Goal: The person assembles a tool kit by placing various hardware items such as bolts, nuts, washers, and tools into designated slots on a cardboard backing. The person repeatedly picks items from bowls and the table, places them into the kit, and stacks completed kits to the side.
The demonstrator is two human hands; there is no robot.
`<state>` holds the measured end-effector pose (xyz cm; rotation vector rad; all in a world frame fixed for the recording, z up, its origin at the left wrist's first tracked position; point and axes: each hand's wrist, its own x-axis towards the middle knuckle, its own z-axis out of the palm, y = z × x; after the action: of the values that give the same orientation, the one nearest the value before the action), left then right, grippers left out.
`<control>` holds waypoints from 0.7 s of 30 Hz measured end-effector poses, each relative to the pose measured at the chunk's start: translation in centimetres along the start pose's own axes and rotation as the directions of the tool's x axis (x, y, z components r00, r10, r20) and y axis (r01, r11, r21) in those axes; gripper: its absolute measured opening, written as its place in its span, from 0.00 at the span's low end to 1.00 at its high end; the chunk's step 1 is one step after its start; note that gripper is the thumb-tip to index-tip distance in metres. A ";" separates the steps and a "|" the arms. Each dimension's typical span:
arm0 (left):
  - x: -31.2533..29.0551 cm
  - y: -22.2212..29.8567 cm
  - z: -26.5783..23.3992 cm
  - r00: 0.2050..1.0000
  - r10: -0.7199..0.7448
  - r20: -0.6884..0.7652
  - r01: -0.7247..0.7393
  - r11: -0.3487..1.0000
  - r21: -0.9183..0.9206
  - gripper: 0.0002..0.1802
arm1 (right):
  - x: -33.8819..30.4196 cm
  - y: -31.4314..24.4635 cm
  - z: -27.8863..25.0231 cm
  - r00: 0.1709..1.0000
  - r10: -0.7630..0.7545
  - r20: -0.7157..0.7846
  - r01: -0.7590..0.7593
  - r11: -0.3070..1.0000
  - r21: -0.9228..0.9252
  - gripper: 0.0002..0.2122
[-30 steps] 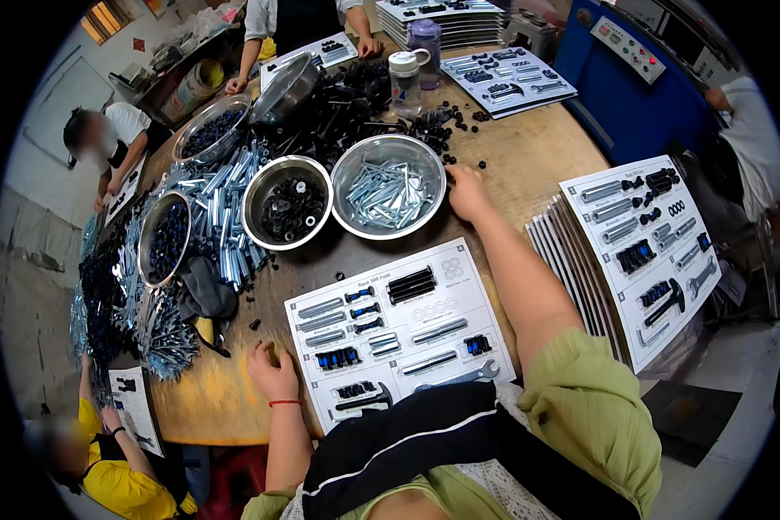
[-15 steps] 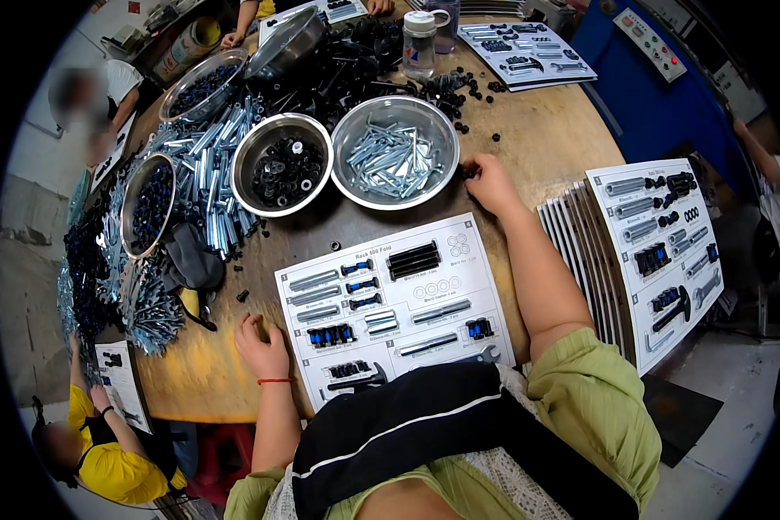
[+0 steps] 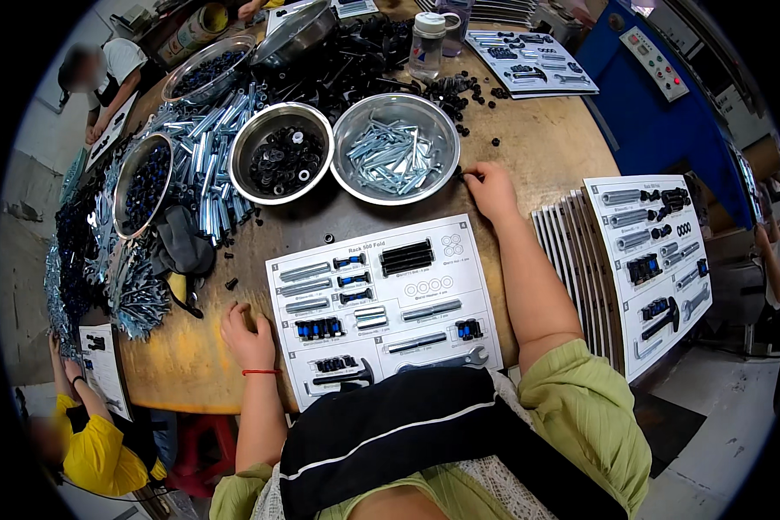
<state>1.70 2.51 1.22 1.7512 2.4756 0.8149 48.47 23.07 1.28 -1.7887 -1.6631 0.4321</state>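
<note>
Black and tiny, the part (image 3: 462, 176) at the fingertips of your right hand (image 3: 494, 192) could drop and roll among the loose dark pieces (image 3: 449, 85) well beyond the white card (image 3: 386, 299) if your hold is slack; whether you pinch or merely touch it, I cannot tell. It lies just beyond the card's far right corner, while your left hand (image 3: 249, 340), fingers loosely parted, nothing visible in it, sits beside the card's left edge.
</note>
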 end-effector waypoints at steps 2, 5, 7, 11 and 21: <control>-0.2 -0.4 -0.2 1.000 0.006 -0.006 -0.006 1.000 0.007 0.16 | -0.6 -1.0 0.0 0.997 0.011 0.080 -0.008 0.999 -0.036 0.08; -0.3 -0.5 -0.1 1.000 0.012 -0.013 -0.012 1.000 0.018 0.16 | -1.0 -1.2 0.3 0.994 0.047 0.095 -0.039 0.996 -0.083 0.09; -0.3 -0.4 0.2 1.000 0.015 -0.011 -0.015 1.000 0.019 0.16 | 0.1 -0.9 0.5 0.994 0.099 0.052 -0.099 0.995 -0.003 0.09; -0.3 -0.2 0.2 1.000 0.010 -0.001 -0.010 1.000 0.021 0.16 | 1.8 -1.6 0.8 0.992 0.124 0.031 -0.122 0.991 -0.057 0.10; -0.5 -0.7 0.5 1.000 0.005 -0.019 -0.005 1.000 0.013 0.16 | 5.7 -0.3 0.9 0.955 0.281 0.096 -0.246 0.930 -0.273 0.13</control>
<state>1.45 2.11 0.38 1.7631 2.4949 0.8215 48.48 28.82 1.86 -2.2363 -1.6330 0.4792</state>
